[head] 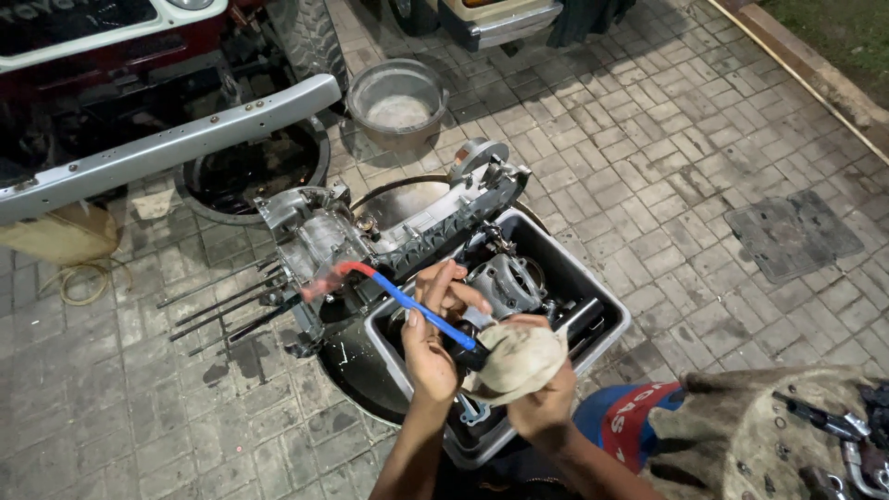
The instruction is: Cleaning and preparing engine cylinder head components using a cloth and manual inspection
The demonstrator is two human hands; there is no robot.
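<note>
1. The left hand is gripping a blue-and-red-handled tool over a grey plastic tub.
2. The right hand is pressing a dirty rag against the tool's lower end.
3. An engine crankcase is lying across the tub's far rim, its long studs pointing left.
4. A metal bowl is sitting beyond, near a vehicle bumper.
</note>
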